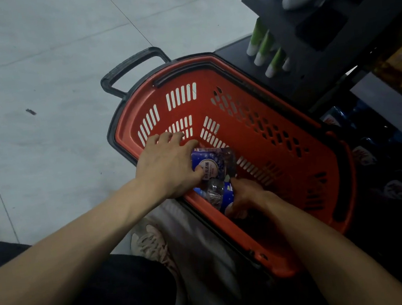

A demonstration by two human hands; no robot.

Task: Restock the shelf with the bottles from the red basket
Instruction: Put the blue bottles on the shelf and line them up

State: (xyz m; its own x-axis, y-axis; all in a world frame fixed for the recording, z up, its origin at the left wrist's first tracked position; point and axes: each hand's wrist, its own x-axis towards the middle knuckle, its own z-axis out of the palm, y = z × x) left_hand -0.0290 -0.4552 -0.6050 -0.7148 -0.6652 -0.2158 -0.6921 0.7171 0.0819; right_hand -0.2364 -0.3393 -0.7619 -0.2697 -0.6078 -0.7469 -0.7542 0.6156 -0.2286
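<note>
Bottles at the near end of the red basket look like thin, slick, dentable plastic, best held mid-body. The left hand wraps the blue-labelled bottle, and the right hand grips a second bottle.

pale tiled floor, red basket standing on it, dark scrap nearby

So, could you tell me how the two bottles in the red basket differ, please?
The far bottle shows its blue label with a round white badge; the near bottle shows mostly clear plastic, label largely hidden. The left hand holds the far bottle from above, thumb on the label; the right hand wraps the near bottle from the side. Both are in the red basket and carry blue labels.
</note>
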